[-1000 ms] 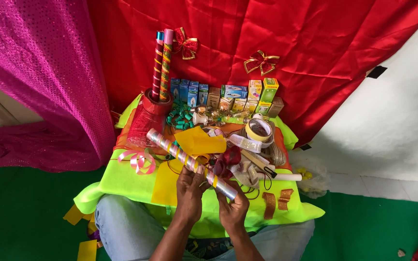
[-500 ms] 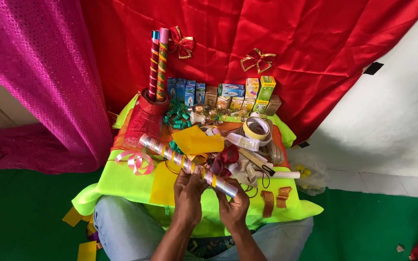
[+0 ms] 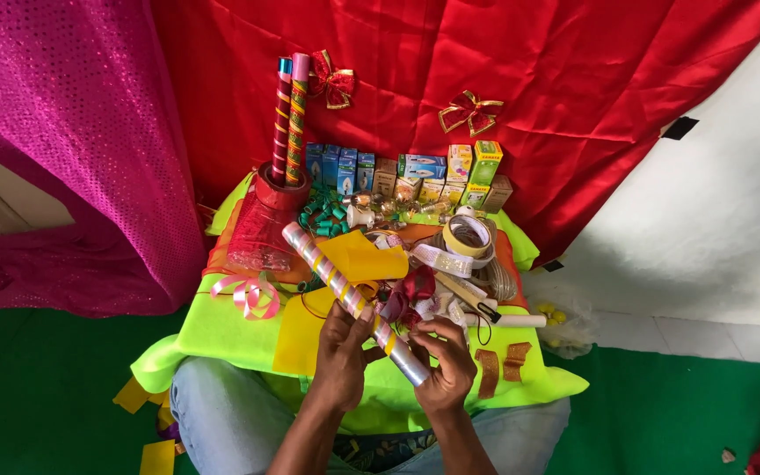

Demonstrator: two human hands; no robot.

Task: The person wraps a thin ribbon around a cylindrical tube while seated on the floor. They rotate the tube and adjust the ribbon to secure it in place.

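Observation:
A long silver tube [image 3: 323, 268] wound with pink and yellow ribbon lies slantwise over the lime-green cloth [image 3: 213, 334], its far end up and to the left. My left hand [image 3: 342, 352] grips the tube near its middle. My right hand [image 3: 444, 365] holds the near, bare silver end, with the fingers curled on top. A yellow sheet [image 3: 362, 257] lies under the tube. A dark red ribbon scrap [image 3: 410, 290] sits just beyond my right hand.
Two ribbon-wrapped tubes [image 3: 289, 119] stand in a red holder [image 3: 279, 189]. Small boxes [image 3: 415, 171] line the back. Tape rolls [image 3: 468, 237], a pink ribbon curl [image 3: 252, 295], scissors [image 3: 468, 299] and brown strips [image 3: 498, 365] lie around. Red fabric [image 3: 485, 70] with bows hangs behind.
The tube has swung slightly in my hands, its far end a little lower. Both hands keep their hold on it.

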